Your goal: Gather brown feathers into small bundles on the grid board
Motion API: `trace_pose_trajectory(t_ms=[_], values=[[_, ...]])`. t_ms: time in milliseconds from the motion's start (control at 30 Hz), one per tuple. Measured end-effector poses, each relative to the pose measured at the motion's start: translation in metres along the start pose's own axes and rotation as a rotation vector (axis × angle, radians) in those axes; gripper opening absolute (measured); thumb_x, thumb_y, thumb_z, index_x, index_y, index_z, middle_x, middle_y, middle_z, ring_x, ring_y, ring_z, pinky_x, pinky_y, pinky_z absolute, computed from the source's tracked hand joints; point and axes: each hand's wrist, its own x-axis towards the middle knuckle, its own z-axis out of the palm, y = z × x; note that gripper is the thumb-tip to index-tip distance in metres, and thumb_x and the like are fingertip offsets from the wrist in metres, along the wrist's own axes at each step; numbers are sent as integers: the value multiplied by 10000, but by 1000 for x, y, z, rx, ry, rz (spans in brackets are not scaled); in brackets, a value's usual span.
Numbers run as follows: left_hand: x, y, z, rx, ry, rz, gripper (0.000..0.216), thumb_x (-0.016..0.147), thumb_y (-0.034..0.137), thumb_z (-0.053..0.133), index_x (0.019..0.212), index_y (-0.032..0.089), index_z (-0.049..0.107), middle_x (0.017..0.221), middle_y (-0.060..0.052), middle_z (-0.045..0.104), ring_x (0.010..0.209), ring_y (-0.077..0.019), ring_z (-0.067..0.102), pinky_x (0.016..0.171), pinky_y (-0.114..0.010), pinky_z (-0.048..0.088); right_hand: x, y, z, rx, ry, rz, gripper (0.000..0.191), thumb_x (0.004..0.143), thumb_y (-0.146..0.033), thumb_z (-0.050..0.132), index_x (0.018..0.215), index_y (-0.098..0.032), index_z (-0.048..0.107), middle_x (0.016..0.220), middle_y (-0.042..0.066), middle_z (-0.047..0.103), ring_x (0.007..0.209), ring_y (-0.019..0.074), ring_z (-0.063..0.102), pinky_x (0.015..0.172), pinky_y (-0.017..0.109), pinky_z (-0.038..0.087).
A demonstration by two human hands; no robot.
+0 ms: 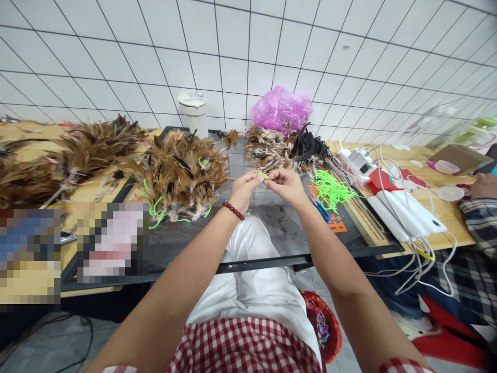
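Note:
Over the black-framed glass panel (287, 220), my left hand (245, 189) and my right hand (288, 186) meet, fingertips nearly touching. Both pinch a short bright green cord (263, 175), bent in a small loop between them. Whether feathers are also in the fingers is hard to make out against the pile behind. A heap of brown feathers (182, 171), some tied with green cord, lies left of my left hand. Beyond my fingers are speckled feathers (269, 145) and black feathers (308, 146). A tangle of green cords (333, 189) lies right of my right hand.
A white lidded cup (193, 111) and a pink plastic bag (282, 109) stand by the tiled wall. More brown feathers (97, 145) lie left. White power strips (407, 212) with cables and another person's sleeve (481, 228) are right. A red basket (330, 331) sits below.

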Motion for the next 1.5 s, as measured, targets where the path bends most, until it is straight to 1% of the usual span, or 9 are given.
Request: trace_pose_trajectory(t_ms=[133, 200, 300, 500, 667, 767, 1133, 1367, 1500], values=[[-2, 4, -3, 469, 119, 299, 38, 655, 214, 697, 650, 178, 687, 1070, -80, 586, 1048, -221, 516, 912, -362, 411, -1, 4, 6, -153, 164, 4, 210, 645, -341, 714, 632, -163, 603, 630, 3, 619, 567, 104, 535, 556, 242, 451], [-5, 7, -4, 684, 157, 441, 12, 657, 182, 690, 664, 192, 691, 1080, -74, 571, 1057, -231, 497, 922, -374, 398, -1, 3, 10, -150, 179, 32, 192, 629, -319, 713, 612, -164, 601, 601, 4, 618, 546, 105, 530, 537, 239, 442], [-7, 10, -5, 720, 103, 537, 77, 711, 170, 643, 743, 206, 703, 1032, -69, 588, 971, -203, 541, 864, -336, 427, -1, -1, 15, -37, 134, 83, 213, 606, -326, 731, 607, -168, 589, 564, 1, 611, 525, 110, 540, 533, 246, 450], [-5, 6, -4, 494, 69, 538, 126, 786, 198, 596, 805, 210, 720, 895, -59, 685, 885, -175, 612, 865, -322, 458, -2, -7, 12, 148, 7, 47, 285, 617, -410, 762, 683, -169, 625, 612, -1, 631, 575, 112, 576, 618, 267, 492], [-6, 6, -1, 440, 85, 497, 107, 773, 210, 625, 780, 214, 731, 874, -55, 705, 868, -171, 633, 865, -322, 477, 1, -8, 8, 245, 88, 108, 352, 652, -476, 732, 827, -187, 633, 648, -19, 633, 528, 86, 556, 537, 223, 460], [-5, 4, -1, 428, 101, 509, 96, 762, 215, 640, 781, 203, 733, 864, -59, 702, 821, -160, 637, 799, -298, 492, 2, -6, 7, 278, 47, 158, 357, 639, -483, 745, 794, -178, 641, 632, -25, 613, 508, 73, 541, 515, 209, 445], [0, 1, -2, 406, 30, 628, 47, 732, 194, 675, 746, 186, 719, 820, -59, 706, 804, -160, 650, 771, -306, 515, 1, -7, 0, 440, -79, 293, 195, 583, -269, 752, 659, -168, 604, 575, -47, 554, 479, 51, 474, 487, 184, 388], [-1, -9, -2, 363, -11, 539, 57, 792, 220, 611, 758, 175, 620, 896, -64, 691, 850, -159, 644, 774, -296, 508, 5, -13, -3, 587, 38, 339, 148, 557, -207, 622, 619, -175, 492, 539, -67, 454, 451, 36, 373, 463, 173, 300], [-3, -5, -1, 477, -51, 611, 56, 806, 176, 572, 756, 179, 549, 1004, -83, 670, 943, -170, 621, 847, -321, 482, 9, -5, -2, 458, 128, 324, 135, 610, -230, 555, 651, -196, 431, 549, -74, 389, 456, 51, 345, 472, 187, 286]])
